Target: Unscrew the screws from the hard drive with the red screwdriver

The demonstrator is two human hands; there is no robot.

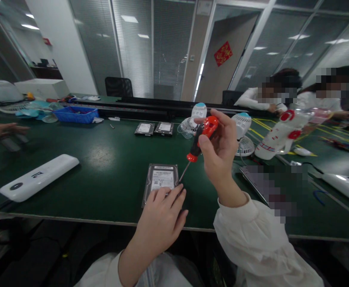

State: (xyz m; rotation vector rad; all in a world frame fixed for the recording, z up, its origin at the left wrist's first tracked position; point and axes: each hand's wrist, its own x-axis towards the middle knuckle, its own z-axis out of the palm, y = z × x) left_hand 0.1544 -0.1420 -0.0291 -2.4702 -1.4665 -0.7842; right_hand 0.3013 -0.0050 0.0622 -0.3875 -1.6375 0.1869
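Note:
A silver hard drive (pixel 161 177) lies flat on the green table (pixel 102 159), near its front edge. My left hand (pixel 162 215) rests on the drive's near end, fingers spread flat, pinning it down. My right hand (pixel 217 153) is wrapped round the red and black handle of a screwdriver (pixel 200 139). The screwdriver slants down to the left and its tip touches the drive's right edge.
A long white device (pixel 38 177) lies to the left. Two more hard drives (pixel 154 128) and small white fans (pixel 243 131) sit further back. A blue tray (pixel 76 114) stands at the far left. Another person's hand (pixel 0 131) reaches in from the left; two people sit at the right.

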